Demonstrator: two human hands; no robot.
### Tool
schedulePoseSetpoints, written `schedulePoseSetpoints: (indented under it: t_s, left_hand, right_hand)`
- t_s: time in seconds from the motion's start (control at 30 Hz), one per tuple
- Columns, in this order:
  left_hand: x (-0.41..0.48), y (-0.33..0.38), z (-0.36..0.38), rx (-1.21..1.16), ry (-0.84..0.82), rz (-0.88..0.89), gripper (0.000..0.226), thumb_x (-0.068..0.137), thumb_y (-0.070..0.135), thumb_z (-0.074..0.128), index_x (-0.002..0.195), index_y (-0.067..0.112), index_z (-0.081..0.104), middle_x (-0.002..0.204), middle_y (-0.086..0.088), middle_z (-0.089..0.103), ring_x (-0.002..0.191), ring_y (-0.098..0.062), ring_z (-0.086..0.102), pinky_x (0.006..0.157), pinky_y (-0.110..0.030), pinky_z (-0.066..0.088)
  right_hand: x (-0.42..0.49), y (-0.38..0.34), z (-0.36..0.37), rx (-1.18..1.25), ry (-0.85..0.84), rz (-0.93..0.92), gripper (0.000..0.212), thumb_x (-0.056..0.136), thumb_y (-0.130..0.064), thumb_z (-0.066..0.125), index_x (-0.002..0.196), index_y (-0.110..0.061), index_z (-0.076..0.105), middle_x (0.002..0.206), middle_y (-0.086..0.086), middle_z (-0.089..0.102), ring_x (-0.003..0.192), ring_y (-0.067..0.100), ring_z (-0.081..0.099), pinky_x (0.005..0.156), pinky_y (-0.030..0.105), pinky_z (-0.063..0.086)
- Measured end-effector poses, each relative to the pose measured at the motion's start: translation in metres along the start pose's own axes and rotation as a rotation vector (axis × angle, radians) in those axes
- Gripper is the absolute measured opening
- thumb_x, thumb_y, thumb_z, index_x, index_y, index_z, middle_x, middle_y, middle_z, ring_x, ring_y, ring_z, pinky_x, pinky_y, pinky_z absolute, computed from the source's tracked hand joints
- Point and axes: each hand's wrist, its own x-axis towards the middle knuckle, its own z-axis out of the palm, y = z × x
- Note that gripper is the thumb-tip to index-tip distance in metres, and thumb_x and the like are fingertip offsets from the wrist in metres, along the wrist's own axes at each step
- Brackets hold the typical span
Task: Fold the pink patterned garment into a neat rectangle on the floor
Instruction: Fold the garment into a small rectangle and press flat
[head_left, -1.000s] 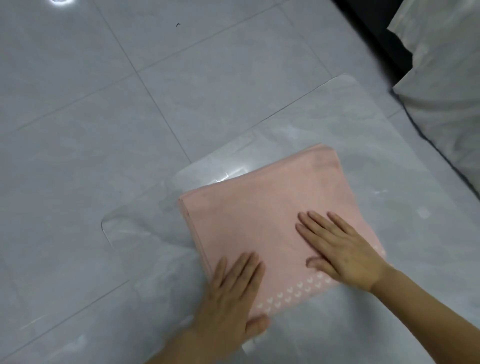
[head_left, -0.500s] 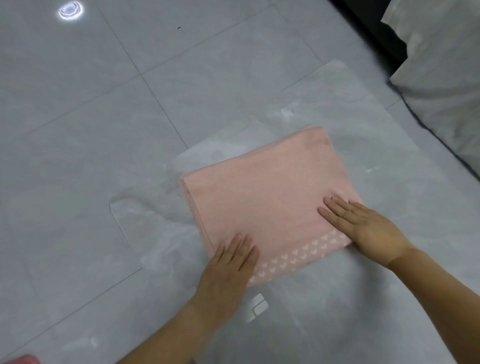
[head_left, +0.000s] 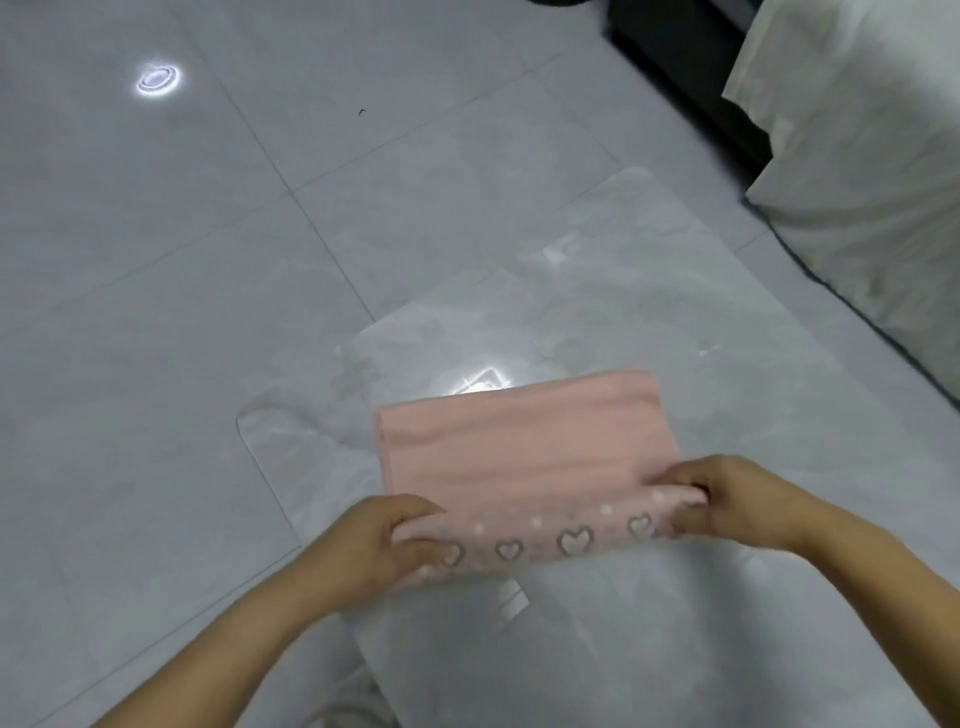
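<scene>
The pink garment (head_left: 524, 452) lies folded as a rectangle on a clear plastic sheet (head_left: 649, 291) spread over the grey tiled floor. A row of white hearts runs along its near edge, which is raised off the sheet. My left hand (head_left: 382, 545) grips the near left corner of that edge, fingers curled round the cloth. At the near right corner, my right hand (head_left: 727, 493) holds the cloth the same way. The garment's far edge still rests flat on the sheet.
White bedding (head_left: 857, 171) hangs down at the right, with a dark gap (head_left: 685, 67) beside it at the top right. Grey tiles (head_left: 156, 312) stretch to the left and far side. A lamp reflection (head_left: 158, 80) glints at the upper left.
Both hands slid from lying flat on the garment to its near corners and took hold of them. The heart-patterned near edge has lifted off the sheet.
</scene>
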Motion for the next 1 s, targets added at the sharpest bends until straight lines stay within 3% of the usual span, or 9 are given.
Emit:
schedulePoseSetpoints:
  t_s: [0.17,0.3,0.4,0.47,0.53,0.6,0.73,0.83,1.0]
  left_hand:
    - [0.039,0.019,-0.042,-0.263,0.250,-0.127,0.010,0.073,0.021,0.077,0.079,0.021,0.069,0.059,0.011,0.067,0.052,-0.003,0.059,0.045,-0.014,0.044]
    - [0.076,0.017,-0.057,-0.317,0.329,-0.267,0.017,0.075,0.024,0.075,0.084,0.012,0.067,0.067,-0.002,0.067,0.058,-0.016,0.061,0.048,-0.022,0.046]
    - [0.095,0.006,-0.059,-0.211,0.389,-0.313,0.022,0.075,0.028,0.075,0.085,0.011,0.065,0.078,-0.004,0.066,0.071,-0.021,0.061,0.055,-0.028,0.049]
    - [0.098,0.004,-0.052,0.072,0.514,-0.269,0.023,0.079,0.029,0.069,0.096,0.015,0.063,0.096,-0.003,0.064,0.089,-0.019,0.059,0.075,-0.032,0.048]
    - [0.090,0.011,-0.032,0.377,0.702,-0.052,0.024,0.086,0.022,0.058,0.109,0.017,0.059,0.112,-0.003,0.060,0.103,-0.021,0.052,0.091,-0.035,0.039]
    - [0.081,0.024,-0.005,0.552,0.694,0.249,0.025,0.088,0.021,0.049,0.111,0.019,0.058,0.117,-0.003,0.060,0.113,-0.026,0.051,0.101,-0.040,0.032]
    - [0.092,0.012,0.037,0.954,0.386,0.310,0.052,0.090,0.050,0.033,0.139,0.032,0.036,0.149,-0.002,0.038,0.137,-0.040,0.030,0.108,-0.065,0.016]
    - [0.104,0.002,0.042,1.023,0.357,0.235,0.060,0.089,0.059,0.029,0.145,0.037,0.022,0.154,-0.001,0.027,0.138,-0.043,0.023,0.105,-0.069,0.014]
    - [0.109,-0.002,0.045,1.060,0.376,0.202,0.062,0.089,0.060,0.025,0.146,0.037,0.018,0.155,-0.001,0.026,0.137,-0.043,0.026,0.103,-0.070,0.015]
  right_hand:
    - [0.033,-0.010,-0.037,0.529,0.276,0.125,0.017,0.070,-0.017,0.079,0.081,-0.014,0.067,0.066,0.000,0.066,0.053,0.006,0.060,0.048,0.016,0.048]
    - [0.070,-0.016,-0.043,0.617,0.452,0.210,0.029,0.065,-0.030,0.082,0.083,-0.016,0.065,0.079,-0.001,0.065,0.071,0.015,0.060,0.061,0.023,0.051]
    - [0.091,-0.018,-0.036,0.508,0.506,0.306,0.036,0.064,-0.041,0.080,0.084,-0.018,0.062,0.085,-0.002,0.064,0.084,0.021,0.060,0.071,0.031,0.046]
    - [0.099,-0.021,-0.025,0.360,0.595,0.364,0.042,0.068,-0.047,0.074,0.096,-0.019,0.059,0.097,0.004,0.065,0.095,0.027,0.058,0.078,0.035,0.045]
    - [0.099,-0.025,-0.009,0.100,0.815,0.386,0.055,0.076,-0.055,0.060,0.116,-0.018,0.052,0.118,0.012,0.058,0.111,0.033,0.052,0.097,0.045,0.037]
    - [0.096,-0.032,0.005,-0.133,0.985,0.335,0.059,0.081,-0.058,0.046,0.127,-0.020,0.047,0.135,0.016,0.046,0.125,0.034,0.041,0.109,0.051,0.020]
    - [0.101,-0.046,0.024,-0.338,0.740,0.191,0.064,0.083,-0.067,0.028,0.137,-0.034,0.038,0.152,0.010,0.029,0.140,0.033,0.022,0.113,0.053,0.004]
    - [0.112,-0.040,0.027,-0.368,0.566,0.230,0.072,0.080,-0.075,0.012,0.142,-0.040,0.025,0.156,0.003,0.022,0.143,0.030,0.013,0.115,0.054,0.002]
    - [0.121,-0.034,0.025,-0.384,0.550,0.246,0.075,0.078,-0.077,0.008,0.142,-0.040,0.024,0.155,0.002,0.023,0.143,0.030,0.013,0.115,0.055,0.004]
